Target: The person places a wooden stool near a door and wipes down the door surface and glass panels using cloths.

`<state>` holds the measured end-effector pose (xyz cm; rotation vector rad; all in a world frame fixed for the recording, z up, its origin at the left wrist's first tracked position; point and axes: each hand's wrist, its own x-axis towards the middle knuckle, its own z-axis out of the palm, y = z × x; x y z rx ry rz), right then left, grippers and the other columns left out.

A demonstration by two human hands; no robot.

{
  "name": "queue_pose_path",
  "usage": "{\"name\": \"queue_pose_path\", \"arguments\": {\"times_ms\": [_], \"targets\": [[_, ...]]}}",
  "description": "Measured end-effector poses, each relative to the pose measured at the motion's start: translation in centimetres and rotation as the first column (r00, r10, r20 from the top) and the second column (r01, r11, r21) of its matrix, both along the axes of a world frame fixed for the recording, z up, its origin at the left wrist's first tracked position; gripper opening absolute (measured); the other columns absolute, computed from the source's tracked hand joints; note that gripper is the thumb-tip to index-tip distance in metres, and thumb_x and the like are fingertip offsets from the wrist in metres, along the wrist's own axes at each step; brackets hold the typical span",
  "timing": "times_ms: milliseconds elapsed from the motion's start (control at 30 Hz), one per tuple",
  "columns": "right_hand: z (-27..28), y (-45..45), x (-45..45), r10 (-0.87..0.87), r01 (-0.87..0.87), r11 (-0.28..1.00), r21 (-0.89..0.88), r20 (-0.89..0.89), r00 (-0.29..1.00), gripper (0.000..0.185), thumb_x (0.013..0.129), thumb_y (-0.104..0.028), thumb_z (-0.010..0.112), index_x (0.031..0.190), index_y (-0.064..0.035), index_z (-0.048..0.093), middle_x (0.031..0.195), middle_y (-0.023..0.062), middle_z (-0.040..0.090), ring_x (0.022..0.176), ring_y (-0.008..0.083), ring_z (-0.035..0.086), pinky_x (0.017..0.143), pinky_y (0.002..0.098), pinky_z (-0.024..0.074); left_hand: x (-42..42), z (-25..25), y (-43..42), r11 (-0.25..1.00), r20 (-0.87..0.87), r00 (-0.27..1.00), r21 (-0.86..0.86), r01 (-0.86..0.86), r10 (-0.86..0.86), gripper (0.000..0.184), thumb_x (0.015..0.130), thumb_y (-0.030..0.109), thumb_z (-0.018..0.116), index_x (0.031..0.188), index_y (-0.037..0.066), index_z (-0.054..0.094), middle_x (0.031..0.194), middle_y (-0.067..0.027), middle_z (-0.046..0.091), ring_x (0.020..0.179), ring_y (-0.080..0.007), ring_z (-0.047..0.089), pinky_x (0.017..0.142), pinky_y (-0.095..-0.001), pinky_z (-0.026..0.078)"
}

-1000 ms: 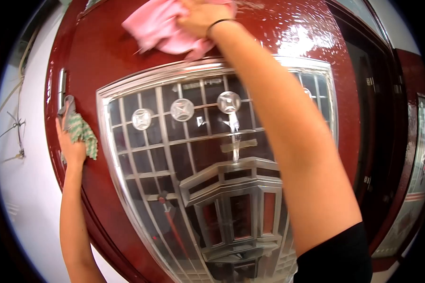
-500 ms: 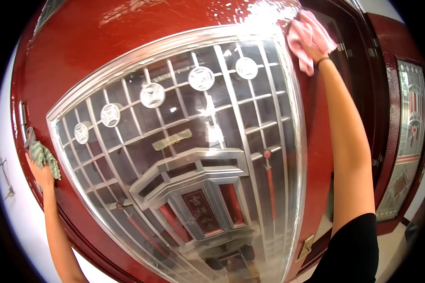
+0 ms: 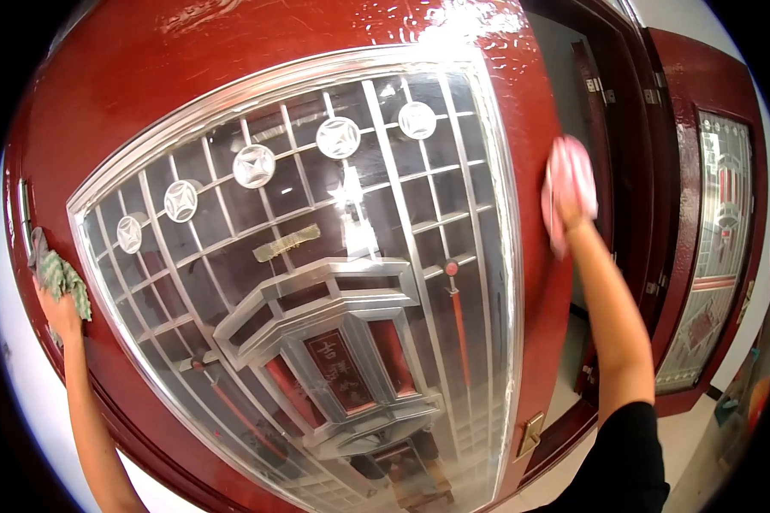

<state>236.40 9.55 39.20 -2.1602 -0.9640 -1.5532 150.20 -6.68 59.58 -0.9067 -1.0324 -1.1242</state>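
Observation:
A pink cloth lies against the right edge of the red door, with my right hand closed on it and slightly blurred. At the door's left edge my left hand holds a green and grey checked cloth, just below a metal hinge. Between my hands is the door's large glass panel, with silver bars, round ornaments and a strip of tape on it.
A brass handle sits low on the door's right side. Beyond that edge is a dark door frame. A second red door with a glass panel stands at the right. A white wall borders the left side.
My right hand has moved with the pink cloth from above the glass to the door's right edge, then down along it. The view has shifted right; my left hand stays at the left edge.

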Motion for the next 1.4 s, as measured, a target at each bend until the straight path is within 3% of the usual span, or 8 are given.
{"name": "queue_pose_path", "arguments": {"times_ms": [133,267,400,833,967,1067,1267,1400], "targets": [[20.6,0.8,6.0,0.488,-0.507,0.841,0.187,0.141,0.861,0.012,0.092,-0.014,0.050,0.095,-0.0059,0.058,0.102,0.0081,0.064,0.095,0.0226,0.060,0.081,0.0336,0.0497,2.6,-0.2,-0.8,0.997,0.000,0.998,-0.045,0.055,-0.055,0.051,0.088,0.014,0.051,0.136,-0.003,0.049,0.144,-0.0194,0.047,0.133,-0.0357,0.042,0.111,-0.0363,0.030],[21.8,4.9,10.4,0.546,-0.461,-0.830,0.314,0.286,-0.787,0.015,0.084,-0.007,0.066,0.097,-0.0016,0.059,0.089,0.0078,0.063,0.068,0.0084,0.054,0.067,0.0198,0.0442,3.9,-0.9,-1.1,0.994,0.039,0.993,-0.017,0.110,-0.109,0.049,0.089,0.014,0.050,0.135,-0.003,0.050,0.139,-0.0207,0.050,0.130,-0.0366,0.045,0.109,-0.0363,0.032],[13.9,6.2,10.5,0.921,-0.760,-0.332,0.559,0.368,-0.132,0.036,0.095,-0.008,0.058,0.128,0.0041,0.056,0.128,0.0115,0.058,0.101,0.0142,0.060,0.092,0.0234,0.0466,2.3,-0.3,-0.9,0.993,0.059,0.992,-0.023,0.117,-0.115,0.046,0.094,0.024,0.048,0.133,-0.001,0.052,0.133,-0.0207,0.055,0.125,-0.0390,0.049,0.105,-0.0403,0.036],[-46.6,2.1,0.1,0.325,0.258,-0.392,0.883,0.396,-0.859,0.037,0.096,-0.032,0.046,0.118,-0.0035,0.056,0.095,0.0064,0.058,0.083,0.0182,0.057,0.071,0.0325,0.0476,-4.6,1.2,0.0,0.993,-0.043,0.999,-0.117,0.003,-0.008,0.048,0.091,0.020,0.049,0.134,0.000,0.052,0.137,-0.0204,0.053,0.129,-0.0369,0.047,0.108,-0.0386,0.034],[-25.7,0.1,-1.6,0.404,0.025,-0.572,0.820,0.309,-0.861,0.026,0.091,-0.037,0.049,0.097,-0.0126,0.056,0.077,0.0043,0.051,0.070,0.0195,0.055,0.060,0.0344,0.0467,-3.4,1.0,0.1,0.993,-0.068,0.997,-0.110,0.033,-0.040,0.050,0.090,0.021,0.049,0.135,0.000,0.051,0.139,-0.0193,0.052,0.131,-0.0370,0.045,0.109,-0.0386,0.033],[-6.7,-2.8,-4.1,0.978,-0.684,-0.201,0.701,0.179,-0.105,0.022,0.092,-0.032,0.049,0.100,-0.0132,0.056,0.081,0.0082,0.056,0.080,0.0265,0.058,0.070,0.0377,0.0495,-6.3,1.2,1.2,0.997,-0.010,0.999,-0.061,-0.053,0.053,0.051,0.089,0.022,0.050,0.135,0.000,0.051,0.139,-0.0193,0.052,0.131,-0.0377,0.045,0.109,-0.0395,0.033],[20.5,7.1,2.6,0.726,-0.663,0.628,0.408,0.000,0.688,0.036,0.104,-0.031,0.035,0.126,-0.0093,0.053,0.096,0.0069,0.065,0.091,0.0226,0.064,0.083,0.0323,0.0515,-5.6,1.0,0.7,0.995,0.003,1.000,-0.102,-0.021,0.021,0.049,0.091,0.024,0.049,0.134,0.000,0.052,0.140,-0.0193,0.051,0.130,-0.0375,0.045,0.109,-0.0402,0.033],[15.7,4.6,-0.7,0.956,-0.897,0.185,0.402,0.137,0.259,0.035,0.105,-0.029,0.033,0.125,-0.0082,0.052,0.091,0.0030,0.063,0.079,0.0165,0.062,0.070,0.0282,0.0506,-7.2,1.3,0.7,0.992,0.015,0.997,-0.099,-0.076,0.077,0.047,0.091,0.023,0.049,0.132,-0.001,0.053,0.138,-0.0198,0.052,0.130,-0.0372,0.045,0.109,-0.0400,0.033]]}}
